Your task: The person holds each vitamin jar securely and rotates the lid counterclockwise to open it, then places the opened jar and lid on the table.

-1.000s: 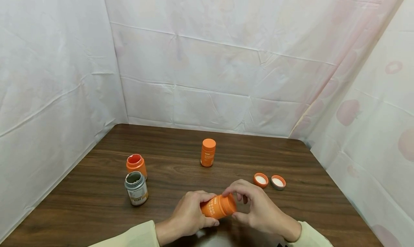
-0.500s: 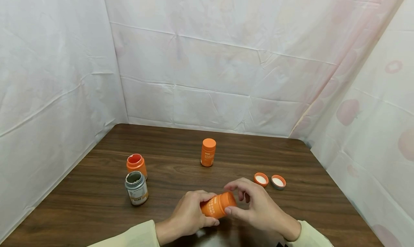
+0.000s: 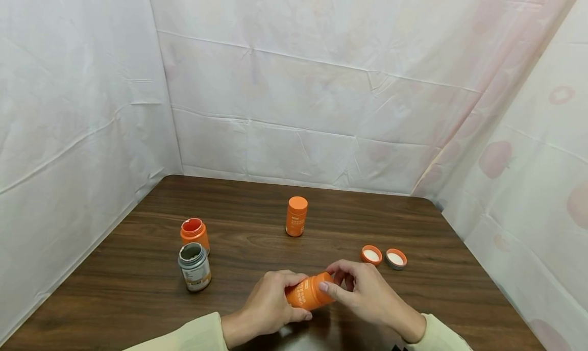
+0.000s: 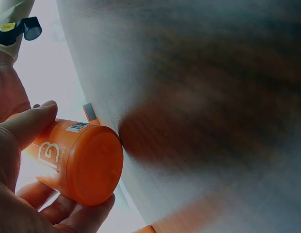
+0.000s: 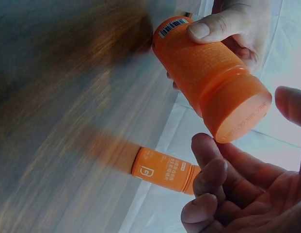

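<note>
My left hand (image 3: 271, 302) grips the body of an orange pill bottle (image 3: 303, 294), tilted on its side just over the table's front part. Its base faces the camera in the left wrist view, with the thumb (image 4: 41, 119) on one side and fingers beneath. The bottle's orange cap (image 5: 240, 109) is on and points at my right hand (image 3: 367, 295). Thumb and fingers of that hand curl round the cap, the thumb at one edge of its rim and a fingertip at the opposite edge. The bottle's inside is hidden.
A capped orange bottle (image 3: 296, 217) stands at mid-table. On the left are an uncapped orange bottle (image 3: 195, 233) and an uncapped grey bottle (image 3: 195, 272). An orange cap (image 3: 371, 255) and a grey-and-orange cap (image 3: 395, 259) lie upturned at right. White sheets (image 3: 298, 85) enclose the wooden table (image 3: 239, 213).
My right hand's index finger has left the cap, lifted, then come back down to its rim, while the thumb moved up onto the cap. My left hand and bottle stay nearly still.
</note>
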`<state>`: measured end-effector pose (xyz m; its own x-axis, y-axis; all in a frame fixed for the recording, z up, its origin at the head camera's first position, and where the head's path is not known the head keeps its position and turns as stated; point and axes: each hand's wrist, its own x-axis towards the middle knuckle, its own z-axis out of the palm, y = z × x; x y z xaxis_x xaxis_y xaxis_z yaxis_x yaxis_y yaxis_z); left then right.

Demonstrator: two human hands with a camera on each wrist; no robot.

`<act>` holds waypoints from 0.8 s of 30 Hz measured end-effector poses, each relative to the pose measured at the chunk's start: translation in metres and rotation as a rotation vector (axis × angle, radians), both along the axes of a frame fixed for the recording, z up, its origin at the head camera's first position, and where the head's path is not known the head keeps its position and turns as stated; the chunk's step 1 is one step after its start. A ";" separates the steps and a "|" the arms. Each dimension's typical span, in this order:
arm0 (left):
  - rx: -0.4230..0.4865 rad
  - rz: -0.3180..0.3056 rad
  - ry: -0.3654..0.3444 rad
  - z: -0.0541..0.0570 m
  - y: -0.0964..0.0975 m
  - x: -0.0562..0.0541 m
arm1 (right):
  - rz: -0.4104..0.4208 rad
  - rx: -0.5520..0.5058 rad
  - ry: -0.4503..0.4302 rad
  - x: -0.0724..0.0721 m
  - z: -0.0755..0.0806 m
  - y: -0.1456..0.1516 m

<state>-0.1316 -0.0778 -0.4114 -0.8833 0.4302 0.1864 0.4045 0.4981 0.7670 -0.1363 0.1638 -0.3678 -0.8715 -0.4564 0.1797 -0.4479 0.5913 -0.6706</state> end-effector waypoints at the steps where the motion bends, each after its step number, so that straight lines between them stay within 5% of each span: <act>1: 0.001 0.000 -0.003 0.000 0.000 0.000 | 0.003 -0.001 -0.003 0.000 0.000 0.000; 12: -0.002 0.000 -0.006 0.001 0.000 0.000 | 0.037 0.007 0.077 0.000 -0.001 0.003; 24: -0.015 -0.004 0.034 0.000 0.000 -0.001 | 0.219 -0.093 0.229 -0.002 -0.003 0.007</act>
<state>-0.1327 -0.0775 -0.4115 -0.8750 0.4365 0.2096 0.4319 0.5081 0.7452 -0.1382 0.1709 -0.3706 -0.6866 -0.6009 0.4094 -0.7032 0.4055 -0.5841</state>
